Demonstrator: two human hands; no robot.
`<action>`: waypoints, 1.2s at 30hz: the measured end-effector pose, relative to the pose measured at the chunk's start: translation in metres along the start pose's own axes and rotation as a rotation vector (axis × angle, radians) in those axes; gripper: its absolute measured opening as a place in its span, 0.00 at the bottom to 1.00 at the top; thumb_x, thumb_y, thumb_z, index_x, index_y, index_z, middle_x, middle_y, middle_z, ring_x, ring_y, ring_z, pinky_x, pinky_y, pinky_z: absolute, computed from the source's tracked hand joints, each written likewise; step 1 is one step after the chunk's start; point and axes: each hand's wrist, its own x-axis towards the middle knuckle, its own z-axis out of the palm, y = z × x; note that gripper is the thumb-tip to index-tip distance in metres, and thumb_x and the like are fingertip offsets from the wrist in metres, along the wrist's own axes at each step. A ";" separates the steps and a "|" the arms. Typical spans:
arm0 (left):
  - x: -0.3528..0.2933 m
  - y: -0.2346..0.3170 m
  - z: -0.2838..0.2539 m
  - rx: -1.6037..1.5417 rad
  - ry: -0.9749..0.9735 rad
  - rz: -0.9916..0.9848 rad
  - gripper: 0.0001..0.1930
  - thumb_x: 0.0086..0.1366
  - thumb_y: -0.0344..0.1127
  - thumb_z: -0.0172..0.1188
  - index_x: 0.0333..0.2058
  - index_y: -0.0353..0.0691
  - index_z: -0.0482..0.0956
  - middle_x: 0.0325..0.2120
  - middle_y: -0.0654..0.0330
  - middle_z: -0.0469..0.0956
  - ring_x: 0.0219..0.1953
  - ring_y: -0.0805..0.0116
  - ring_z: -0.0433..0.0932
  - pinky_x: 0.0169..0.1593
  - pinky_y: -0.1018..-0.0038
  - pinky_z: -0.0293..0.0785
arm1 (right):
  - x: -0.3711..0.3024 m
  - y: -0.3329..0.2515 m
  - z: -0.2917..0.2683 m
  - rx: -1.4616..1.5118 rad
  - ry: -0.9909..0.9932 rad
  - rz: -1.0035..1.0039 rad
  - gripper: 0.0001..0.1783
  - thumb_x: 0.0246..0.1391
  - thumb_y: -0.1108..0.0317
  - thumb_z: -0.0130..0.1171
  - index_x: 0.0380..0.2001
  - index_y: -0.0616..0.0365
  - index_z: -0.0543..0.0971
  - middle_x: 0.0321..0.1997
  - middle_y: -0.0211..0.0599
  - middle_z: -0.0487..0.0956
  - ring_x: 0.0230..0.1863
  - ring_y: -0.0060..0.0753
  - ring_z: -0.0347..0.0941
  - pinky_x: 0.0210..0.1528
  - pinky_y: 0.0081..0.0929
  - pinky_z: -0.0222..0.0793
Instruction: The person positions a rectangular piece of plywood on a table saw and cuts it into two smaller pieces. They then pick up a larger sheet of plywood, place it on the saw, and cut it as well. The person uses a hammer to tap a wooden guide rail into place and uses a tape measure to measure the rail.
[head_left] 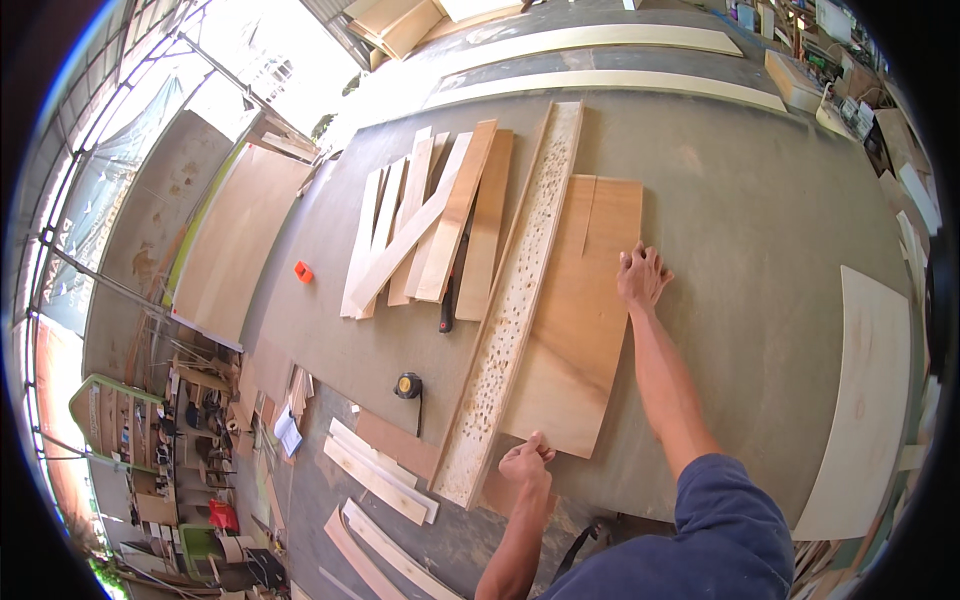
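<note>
A rectangular plywood panel [580,320] lies flat on the large worktable, its left side against a long, pale, narrow board [515,310] speckled with holes. My left hand [527,459] is closed on the panel's near edge, thumb and fingers pinching it. Farther up, my right hand [643,276] has its fingers bent over the panel's right edge. Left of the long board, several thin wood strips [415,230] are piled loosely. A tool with a black and red handle [446,315] sticks out from under them; its other end is hidden.
A tape measure [408,385] and a small orange object [303,271] lie on the worktable [750,230] to the left. Two long pale strips [610,82] cross its far side. A pale curved sheet [860,400] stands at the right. More wood strips [375,470] lie at the near left.
</note>
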 end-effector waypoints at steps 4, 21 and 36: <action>0.007 0.001 0.026 -0.021 -0.045 -0.002 0.12 0.60 0.24 0.72 0.23 0.30 0.76 0.21 0.52 0.79 0.17 0.65 0.78 0.20 0.70 0.81 | 0.032 0.001 0.011 -0.023 0.011 0.001 0.24 0.70 0.51 0.47 0.61 0.51 0.75 0.55 0.35 0.72 0.60 0.38 0.67 0.63 0.59 0.51; 0.031 0.014 0.103 0.011 -0.026 -0.034 0.13 0.60 0.21 0.70 0.21 0.30 0.75 0.20 0.52 0.80 0.16 0.65 0.78 0.18 0.69 0.82 | 0.089 0.017 0.013 0.147 -0.201 -0.060 0.41 0.63 0.51 0.58 0.74 0.54 0.59 0.69 0.46 0.65 0.73 0.50 0.58 0.72 0.73 0.46; 0.057 0.069 0.069 1.209 -0.426 0.982 0.33 0.52 0.30 0.67 0.60 0.37 0.72 0.63 0.49 0.70 0.63 0.48 0.70 0.60 0.49 0.67 | -0.235 0.049 -0.096 0.097 -0.355 -0.453 0.43 0.62 0.43 0.59 0.74 0.53 0.62 0.82 0.57 0.44 0.83 0.56 0.36 0.78 0.61 0.35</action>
